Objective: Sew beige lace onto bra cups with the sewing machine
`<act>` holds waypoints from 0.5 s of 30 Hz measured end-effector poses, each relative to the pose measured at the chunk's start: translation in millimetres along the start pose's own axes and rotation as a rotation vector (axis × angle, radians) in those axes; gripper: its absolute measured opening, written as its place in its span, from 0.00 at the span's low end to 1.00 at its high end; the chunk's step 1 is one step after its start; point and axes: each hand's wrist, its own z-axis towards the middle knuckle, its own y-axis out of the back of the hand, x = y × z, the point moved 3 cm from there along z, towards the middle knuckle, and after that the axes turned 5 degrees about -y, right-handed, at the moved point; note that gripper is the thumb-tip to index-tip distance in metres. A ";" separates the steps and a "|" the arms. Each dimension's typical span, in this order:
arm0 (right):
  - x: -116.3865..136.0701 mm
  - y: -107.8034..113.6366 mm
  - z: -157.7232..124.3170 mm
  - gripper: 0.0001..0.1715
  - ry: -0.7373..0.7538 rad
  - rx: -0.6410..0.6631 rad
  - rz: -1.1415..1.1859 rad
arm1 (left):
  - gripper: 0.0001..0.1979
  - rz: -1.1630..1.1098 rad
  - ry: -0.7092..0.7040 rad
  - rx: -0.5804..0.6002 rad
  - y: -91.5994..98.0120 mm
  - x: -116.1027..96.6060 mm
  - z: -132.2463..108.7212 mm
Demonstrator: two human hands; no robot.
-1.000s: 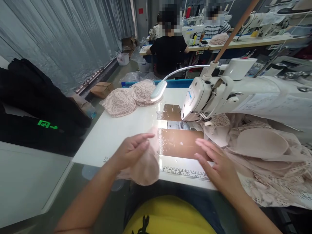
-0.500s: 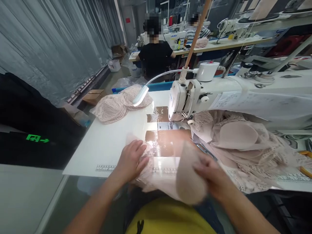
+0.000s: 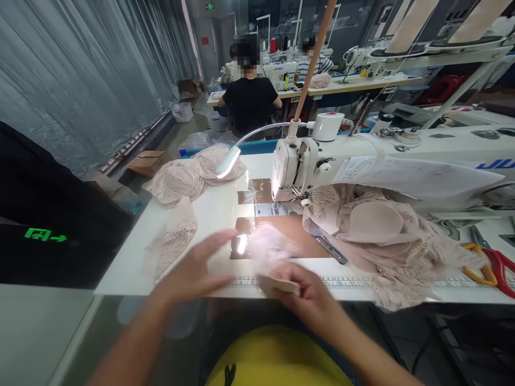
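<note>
My right hand (image 3: 308, 289) grips a pale pink bra cup (image 3: 273, 252) by its lower edge, in front of the sewing machine (image 3: 298, 166). The cup is blurred by motion. To its left my left hand (image 3: 201, 265) is open, thumb and fingers apart, holding nothing. Beyond that hand a pink lace piece (image 3: 177, 236) lies on the white table (image 3: 132, 257). Stacked lace cups (image 3: 177, 182) rest at the table's far left. A heap of pink lace and cup pieces (image 3: 386, 230) lies right of the needle, with small metal thread snips (image 3: 330, 246) at its near edge.
Red-handled scissors (image 3: 501, 268) and a yellow-handled tool (image 3: 483, 268) lie at the far right. A lit lamp (image 3: 228, 162) on a bent neck hangs left of the machine head. A printed ruler (image 3: 350, 282) runs along the front edge. A person in black (image 3: 251, 102) sits ahead.
The left hand has let go of a lace piece, now lying on the table at left, and opened. The right hand has moved left with the bra cup. The view has shifted slightly.
</note>
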 end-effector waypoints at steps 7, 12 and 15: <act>42.1 -8.3 12.9 0.10 0.283 0.082 -0.018 | 0.11 -0.748 0.025 0.129 -78.8 -35.9 10.8; 43.2 18.2 14.6 0.06 0.015 0.284 -0.207 | 0.07 -0.693 0.081 0.092 -66.6 -26.1 5.1; 44.5 21.5 14.2 0.03 0.067 0.257 -0.325 | 0.04 -0.627 0.032 0.024 -52.6 -29.6 6.7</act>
